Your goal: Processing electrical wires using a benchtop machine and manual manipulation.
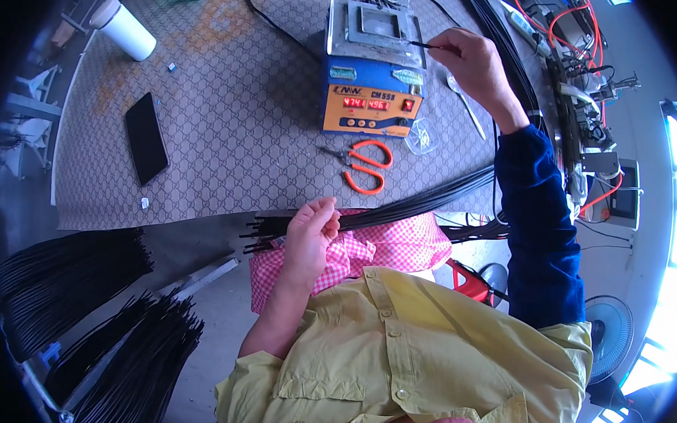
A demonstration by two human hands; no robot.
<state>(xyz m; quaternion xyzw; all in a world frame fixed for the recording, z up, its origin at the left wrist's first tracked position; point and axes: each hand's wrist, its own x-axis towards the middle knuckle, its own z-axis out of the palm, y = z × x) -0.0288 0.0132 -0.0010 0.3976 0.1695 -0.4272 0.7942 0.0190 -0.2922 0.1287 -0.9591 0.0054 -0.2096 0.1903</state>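
My right hand (470,60) pinches a thin black cable (419,45) over the right side of a blue and orange solder pot (376,121). The cable's end points left, toward the square metal basin on top; whether it touches the solder is too small to tell. Near the table's front edge my left hand (311,230) is closed, fingers curled and thumb against them. What it holds, if anything, is hidden. Right beside it runs a bundle of black cables (437,197), its ends reaching past the hand over a pink checked cloth (409,240) on my lap.
Orange-handled scissors (349,161) lie before the pot, with a small clear plastic dish (420,137) and a spoon (467,107) to the right. A phone (146,137) and white cup (125,31) stand left. Black cable bundles (125,368) hang at lower left; a fan (611,335) is at right.
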